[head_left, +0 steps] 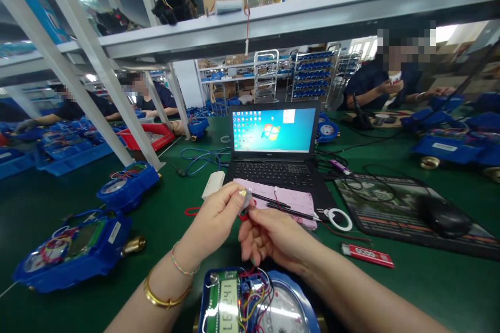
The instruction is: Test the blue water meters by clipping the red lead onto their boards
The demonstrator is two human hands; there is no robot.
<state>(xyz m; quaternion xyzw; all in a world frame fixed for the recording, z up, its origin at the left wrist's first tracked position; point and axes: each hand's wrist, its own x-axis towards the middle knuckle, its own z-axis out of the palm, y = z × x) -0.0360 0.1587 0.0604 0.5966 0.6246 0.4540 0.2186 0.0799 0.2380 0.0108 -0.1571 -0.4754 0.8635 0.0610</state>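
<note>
My left hand [221,208] is closed, with thumb and forefinger pinching a small greyish piece [246,199] whose kind I cannot make out. Against it, my right hand [273,231] pinches with thumb and forefinger near a bit of red, while its other fingers curl loosely. What the right fingertips hold is hidden. Just below both hands sits a blue-cased meter [228,296] with a lit digit display, a green circuit board, a round clear dial and several coloured wires. Beyond the fingers, a pink cloth [300,200] with dark pens [292,211] lies against a black laptop [269,169].
Blue meters [74,255] with brass fittings stand at left. A red-and-white packet [367,255], white ring [339,219], mouse [443,216] and mouse pad [375,192] lie at right. A metal shelf [273,21] crosses overhead. Co-workers sit across the green bench.
</note>
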